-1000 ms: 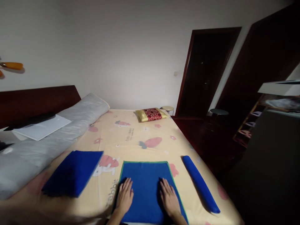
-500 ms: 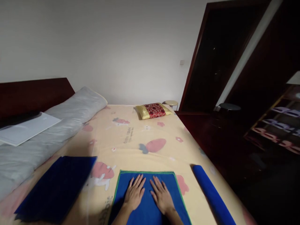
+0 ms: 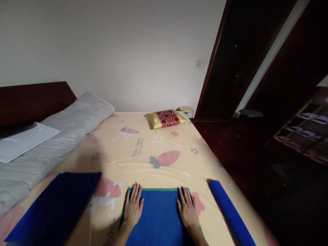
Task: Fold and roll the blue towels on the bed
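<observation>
A blue cloth with a green edge (image 3: 160,212) lies flat on the bed at the bottom centre, its near part cut off by the frame. My left hand (image 3: 133,206) rests palm down on its far left corner, fingers stretched forward. On the far right corner lies my right hand (image 3: 188,209), also flat with its fingers extended. Neither hand grips anything. To the right is a rolled blue cloth (image 3: 230,212). Dark blue folded cloth (image 3: 58,205) lies to the left, partly in shadow.
The bed's patterned sheet (image 3: 143,171) spreads under everything. A red and gold pillow (image 3: 166,119) sits at its far end. At left, a grey bedding roll (image 3: 69,119) carries a white board (image 3: 28,140). Beyond the right edge stand stools and a shoe rack (image 3: 304,133).
My hands have slid apart from the cloth's middle to its two far corners, left hand leftward and right hand rightward. The camera view has shifted slightly.
</observation>
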A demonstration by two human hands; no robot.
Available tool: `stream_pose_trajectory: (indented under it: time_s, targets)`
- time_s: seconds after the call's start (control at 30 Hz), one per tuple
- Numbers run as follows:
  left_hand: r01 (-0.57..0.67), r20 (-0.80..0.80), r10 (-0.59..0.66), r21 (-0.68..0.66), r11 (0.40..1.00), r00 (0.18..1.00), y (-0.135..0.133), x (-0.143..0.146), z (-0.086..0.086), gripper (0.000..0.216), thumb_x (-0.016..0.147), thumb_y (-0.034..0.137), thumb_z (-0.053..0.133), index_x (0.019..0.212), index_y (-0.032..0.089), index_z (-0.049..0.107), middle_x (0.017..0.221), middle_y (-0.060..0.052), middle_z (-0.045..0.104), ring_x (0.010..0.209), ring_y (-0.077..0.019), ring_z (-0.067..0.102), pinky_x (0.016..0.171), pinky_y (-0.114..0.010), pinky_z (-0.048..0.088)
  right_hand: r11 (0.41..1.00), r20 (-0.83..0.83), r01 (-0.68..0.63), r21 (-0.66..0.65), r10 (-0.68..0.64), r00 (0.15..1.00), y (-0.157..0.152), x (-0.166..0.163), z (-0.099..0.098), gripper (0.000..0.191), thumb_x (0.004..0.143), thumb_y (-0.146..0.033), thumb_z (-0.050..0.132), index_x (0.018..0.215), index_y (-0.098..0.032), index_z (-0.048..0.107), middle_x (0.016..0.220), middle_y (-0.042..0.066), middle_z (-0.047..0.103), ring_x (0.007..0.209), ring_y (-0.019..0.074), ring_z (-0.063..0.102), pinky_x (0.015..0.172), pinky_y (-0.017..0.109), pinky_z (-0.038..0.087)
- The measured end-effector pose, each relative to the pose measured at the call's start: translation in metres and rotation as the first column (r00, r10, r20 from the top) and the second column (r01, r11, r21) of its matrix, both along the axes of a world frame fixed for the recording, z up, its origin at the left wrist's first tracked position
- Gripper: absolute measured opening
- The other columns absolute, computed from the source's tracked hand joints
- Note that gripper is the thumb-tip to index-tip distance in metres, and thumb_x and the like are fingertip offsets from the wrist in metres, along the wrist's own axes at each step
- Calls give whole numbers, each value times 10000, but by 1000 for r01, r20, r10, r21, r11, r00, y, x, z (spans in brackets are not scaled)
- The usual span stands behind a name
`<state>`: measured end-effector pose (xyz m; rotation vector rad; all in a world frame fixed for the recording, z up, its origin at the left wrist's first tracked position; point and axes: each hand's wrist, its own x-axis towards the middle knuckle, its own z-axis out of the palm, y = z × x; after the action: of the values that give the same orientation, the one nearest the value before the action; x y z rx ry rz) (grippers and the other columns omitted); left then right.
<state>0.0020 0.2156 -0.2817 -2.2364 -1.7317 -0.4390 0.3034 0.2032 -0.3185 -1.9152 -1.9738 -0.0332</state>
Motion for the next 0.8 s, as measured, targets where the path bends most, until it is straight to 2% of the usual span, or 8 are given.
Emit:
stream_pose_trajectory:
  time_s: [0.1,0.2,0.27,0.37,0.53,0.6,0.7,0.8]
  targets:
    - [101,3,-101,-10,995,995,-21,42,-3,604,949,263,314,1505,250,79,1552,-11,355,1408,-175,357,1141,-405,292,999,-32,-29,21,30,999,-16,-39,-2,574,970,-480,309,1471,-201,309,1541,90,303,1426,269,294,1159,535,269]
    - [191,25,-191,-24,981,981,-44,80,-19,642,921,202,317,1502,255,51,1527,-1,394,1378,-173,406,1112,-395,340,989,-43,-145,-12,145,989,-35,-75,-13,513,972,-373,316,1467,-239,320,1535,58,307,1415,255,314,1135,495,340]
    - [187,40,-186,-11,982,982,-57,88,-31,661,910,202,334,1497,267,38,1497,-4,441,1344,-185,454,1088,-402,369,984,-35,-181,-8,180,983,-47,-83,-24,500,963,-357,339,1451,-251,361,1515,58,345,1394,267,350,1109,484,383]
    - [169,-5,-169,26,985,986,-73,63,-43,635,924,256,356,1498,296,88,1486,17,453,1316,-172,486,1040,-375,412,979,20,-184,90,183,983,-64,-58,-41,507,949,-445,386,1430,-283,401,1475,58,418,1334,283,443,1049,469,452]
    - [98,-88,-82,195,976,993,-94,-32,-52,621,921,329,399,1494,314,162,1406,19,556,1230,-154,563,942,-341,447,957,120,-121,265,92,989,-86,27,-60,546,932,-495,385,1448,-324,337,1421,39,500,1248,271,540,937,438,532]
    - [63,-83,-46,227,972,996,-97,-57,-57,632,914,361,398,1493,335,145,1383,22,581,1205,-173,584,945,-366,436,949,113,-81,303,48,992,-91,44,-62,555,933,-494,365,1460,-337,291,1407,35,519,1232,279,554,923,456,534]
    - [50,-54,-39,242,969,998,-99,-55,-67,677,895,324,384,1491,339,63,1364,37,600,1214,-189,577,993,-384,404,924,75,-23,382,-6,997,-94,25,-57,641,922,-504,375,1491,-307,154,1383,69,545,1204,310,575,897,493,536]
    - [93,-31,-88,203,975,996,-102,-12,-74,734,855,278,416,1478,355,36,1333,40,628,1254,-217,543,1041,-436,385,920,60,-63,386,43,997,-102,-31,-43,615,924,-445,394,1490,-361,171,1300,45,627,1133,299,627,854,466,545]
